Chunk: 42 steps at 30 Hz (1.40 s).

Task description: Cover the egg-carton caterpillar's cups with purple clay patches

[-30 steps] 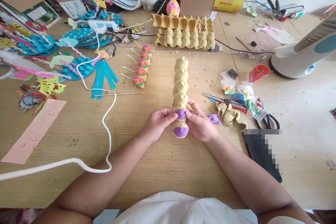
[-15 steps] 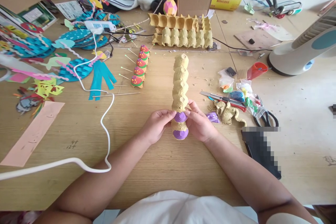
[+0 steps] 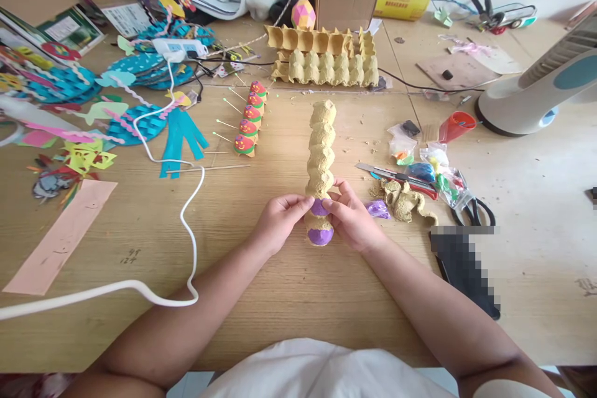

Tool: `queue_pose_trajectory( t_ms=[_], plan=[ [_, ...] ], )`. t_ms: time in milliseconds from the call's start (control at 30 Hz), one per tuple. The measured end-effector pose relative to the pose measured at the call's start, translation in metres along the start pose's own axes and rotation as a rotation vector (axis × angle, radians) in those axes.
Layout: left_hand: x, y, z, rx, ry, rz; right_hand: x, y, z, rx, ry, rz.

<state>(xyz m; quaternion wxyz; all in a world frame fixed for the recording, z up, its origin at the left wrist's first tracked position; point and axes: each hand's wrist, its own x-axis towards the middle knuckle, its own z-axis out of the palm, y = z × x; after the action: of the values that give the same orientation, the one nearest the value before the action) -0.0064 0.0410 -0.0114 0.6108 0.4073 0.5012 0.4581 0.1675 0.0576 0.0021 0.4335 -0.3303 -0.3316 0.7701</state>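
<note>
Near the middle of the worktop [image 3: 261, 317], an egg-carton strip [image 3: 321, 152] points away from the person, its domed cups facing up. Purple covers the dome at the near end and another just beyond it, with a bare tan band between; the farther domes are bare tan. The left hand [image 3: 278, 221] pinches the left edge beside the farther purple patch between thumb and finger. The right hand [image 3: 354, 219] grips the opposite side, its thumb pressed on that same patch.

Just right of it lies a purple packet [image 3: 379, 209]. Farther right, a clear bag [image 3: 402, 150] has orange and green lumps in it, and other small bags hold blue material [image 3: 422, 172] and green material [image 3: 448, 189]. Near them is a red cup [image 3: 454, 127] with something blue showing at its mouth; whether it stands or leans is hard to tell.

At the far side, one egg carton [image 3: 310, 40] shows its hollows, while another carton [image 3: 333, 68] in front shows domes. Far left, an open box [image 3: 122, 9] has something pinkish inside.
</note>
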Motion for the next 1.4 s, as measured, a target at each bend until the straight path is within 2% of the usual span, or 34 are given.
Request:
queue_pose_trajectory(
  t_ms=[133, 233, 367, 567, 800, 867, 933, 1000, 1067, 1133, 1267, 1400],
  plan=[
    [-0.001, 0.007, -0.003, 0.221, 0.037, 0.097, 0.001, -0.002, 0.001, -0.079, 0.074, 0.008],
    [0.0, 0.013, -0.006, 0.464, 0.069, 0.26, 0.001, -0.004, 0.002, -0.23, 0.147, 0.0],
    [0.001, 0.014, -0.009, 0.747, 0.073, 0.436, 0.0, -0.005, 0.001, -0.597, 0.223, 0.007],
    [0.0, 0.011, -0.009, 1.09, 0.158, 0.572, -0.005, -0.007, 0.003, -1.105, 0.232, -0.03],
    [0.001, 0.007, -0.01, 1.073, 0.184, 0.647, -0.017, -0.015, 0.02, -1.662, 0.262, -0.087],
    [0.002, 0.007, -0.01, 1.029, 0.194, 0.656, -0.022, -0.028, 0.023, -1.76, 0.289, -0.094],
    [0.003, 0.008, -0.011, 0.969, 0.222, 0.667, -0.028, -0.048, 0.021, -1.843, 0.323, -0.163],
    [0.005, 0.008, -0.012, 0.897, 0.264, 0.684, -0.036, -0.071, 0.012, -1.931, 0.313, -0.259],
    [0.006, 0.008, -0.013, 0.84, 0.301, 0.696, -0.043, -0.089, -0.004, -2.031, 0.243, -0.241],
    [0.006, 0.007, -0.012, 0.809, 0.322, 0.705, -0.049, -0.096, -0.021, -2.108, 0.186, -0.176],
    [0.006, 0.007, -0.011, 0.779, 0.322, 0.741, -0.049, -0.084, -0.049, -2.135, 0.131, -0.066],
    [0.004, 0.007, -0.01, 0.77, 0.333, 0.746, -0.045, -0.075, -0.057, -2.086, 0.184, -0.075]
  ],
)
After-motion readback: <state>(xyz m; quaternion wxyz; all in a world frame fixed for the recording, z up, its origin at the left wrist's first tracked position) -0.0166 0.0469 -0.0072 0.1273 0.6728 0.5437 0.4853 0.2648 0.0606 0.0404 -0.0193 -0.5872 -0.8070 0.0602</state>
